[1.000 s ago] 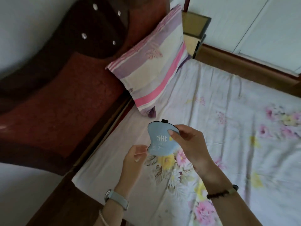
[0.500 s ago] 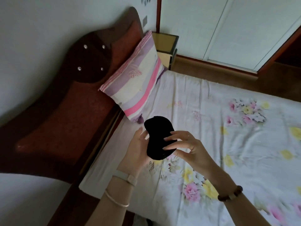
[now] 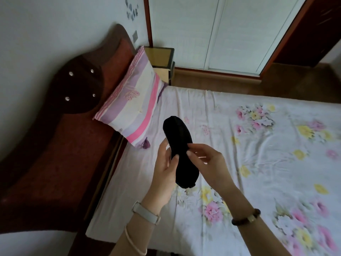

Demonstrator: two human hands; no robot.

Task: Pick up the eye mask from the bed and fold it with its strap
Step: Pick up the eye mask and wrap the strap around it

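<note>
Nearest the camera, both forearms reach in over the bed's edge: a pale watch band (image 3: pixel 146 213) on the left wrist, a dark bead bracelet (image 3: pixel 246 217) on the right. The left hand (image 3: pixel 163 169) cups the eye mask (image 3: pixel 180 150) from its left side, thumb pressed against the black fabric, so it is closed on the mask. The right hand (image 3: pixel 208 162) pinches the mask's right edge between thumb and forefinger, the other fingers loosely curled.

The mask is held in the air above the floral sheet (image 3: pixel 258 163), clear of the bed. A second ago its pale blue printed face was toward the camera and it looked short and doubled; half a second ago the black side had come round; now it shows long and dark, opened lengthwise. The strap cannot be made out against the black. That suggests the pick-up is done and the folding is still being worked out, probably while finding the strap.

Beyond, a striped pillow (image 3: pixel 136 108) leans on the headboard (image 3: pixel 81 89), with a nightstand (image 3: pixel 161 56) behind.
</note>
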